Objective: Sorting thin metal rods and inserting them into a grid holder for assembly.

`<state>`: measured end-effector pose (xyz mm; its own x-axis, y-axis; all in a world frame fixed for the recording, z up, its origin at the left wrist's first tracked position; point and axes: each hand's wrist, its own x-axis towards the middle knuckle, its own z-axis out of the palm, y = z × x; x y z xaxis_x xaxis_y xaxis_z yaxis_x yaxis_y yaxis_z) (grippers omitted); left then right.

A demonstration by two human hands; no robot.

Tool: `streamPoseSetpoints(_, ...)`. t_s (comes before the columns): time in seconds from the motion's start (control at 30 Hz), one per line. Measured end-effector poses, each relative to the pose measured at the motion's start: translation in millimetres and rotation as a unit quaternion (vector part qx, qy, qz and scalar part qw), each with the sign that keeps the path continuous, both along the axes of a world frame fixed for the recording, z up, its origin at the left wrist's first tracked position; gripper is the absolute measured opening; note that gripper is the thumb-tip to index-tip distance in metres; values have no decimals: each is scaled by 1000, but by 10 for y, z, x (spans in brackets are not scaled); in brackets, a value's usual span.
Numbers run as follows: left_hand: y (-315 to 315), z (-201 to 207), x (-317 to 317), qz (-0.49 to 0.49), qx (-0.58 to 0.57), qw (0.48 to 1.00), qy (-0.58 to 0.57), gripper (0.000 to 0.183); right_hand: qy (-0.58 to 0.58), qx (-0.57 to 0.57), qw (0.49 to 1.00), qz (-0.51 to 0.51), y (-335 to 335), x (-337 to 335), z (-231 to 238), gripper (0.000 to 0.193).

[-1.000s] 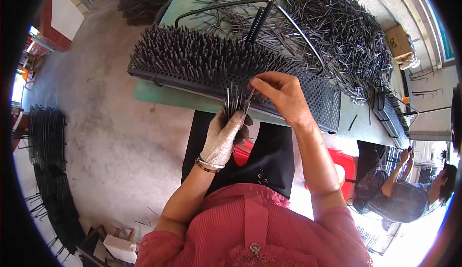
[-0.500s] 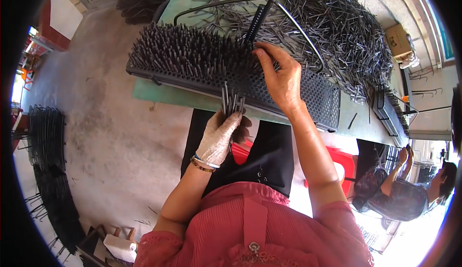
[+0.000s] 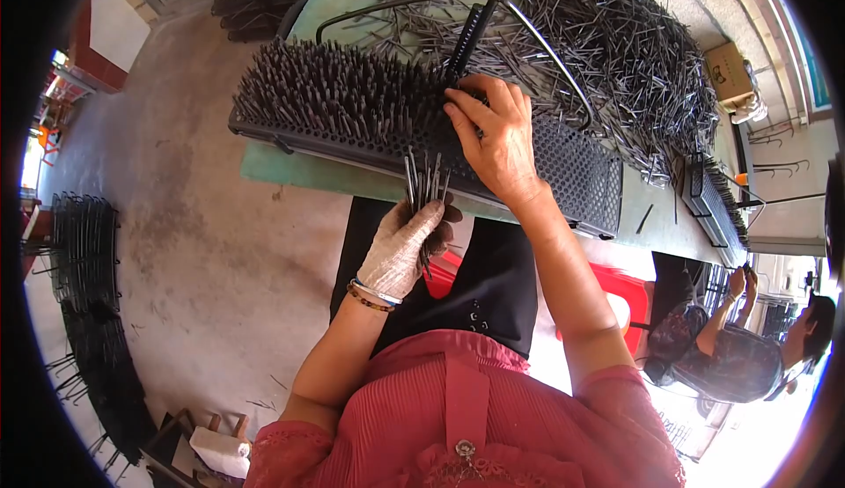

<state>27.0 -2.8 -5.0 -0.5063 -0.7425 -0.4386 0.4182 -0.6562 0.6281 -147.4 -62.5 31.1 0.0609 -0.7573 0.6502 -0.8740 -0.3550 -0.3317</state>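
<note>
The left hand [image 3: 400, 246], in a soiled pale glove, had its fingers [image 3: 429, 216] closed round a bunch of thin dark rods [image 3: 427, 176]. Their tips fanned out above the glove, which hid their middles, so I couldn't count them. The bare right hand [image 3: 500, 140] was over the perforated black rack [image 3: 572, 171], just beside the block of standing rods [image 3: 326, 92]. Its thumb and index finger were bent close together, but the tips met dark metal, and I couldn't tell whether they pinched a rod.

The standing rods crowded the left part of the rack so thickly that most holes there were lost to sight; the right part showed its holes, except behind the hand. The rack sat on a green table [image 3: 299, 167]. Behind it stood a metal frame [image 3: 467, 41], cut off at the top, and a tangled heap [image 3: 607, 66] of loose rods, hard to pick apart by eye. Off to the right, near a second rack [image 3: 711, 208], a co-worker [image 3: 731, 360] had both hands raised, holding nothing I could make out.
</note>
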Motion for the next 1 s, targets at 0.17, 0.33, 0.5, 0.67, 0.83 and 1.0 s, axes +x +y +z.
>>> streamPoseSetpoints(0.17, -4, 42, 25, 0, -16, 1000, 5, 20, 34, -28, 999, 3, 102, 24, 109, 18)
streamPoseSetpoints(0.33, -13, 162, 28, 6, -63, 998, -14, 25, -128, 81, 988, 15, 292, 96, 172, 24)
streamPoseSetpoints(0.5, 19, 234, 18, -21, -93, 995, -25, 29, -366, 356, 857, 66, 373, 36, 184, 29)
streamPoseSetpoints(0.67, 16, 12, 89, -27, -52, 998, -30, 31, -472, 224, 852, 37, 257, 55, 224, 22)
streamPoseSetpoints(0.83, -6, 11, 16, -25, -46, 999, -10, 29, -389, 81, 918, 7, -10, 132, 101, 19)
streamPoseSetpoints(1.0, 2, -33, 60, -9, -40, 997, -64, 25, -299, 80, 951, -4, -68, 214, 32, 18)
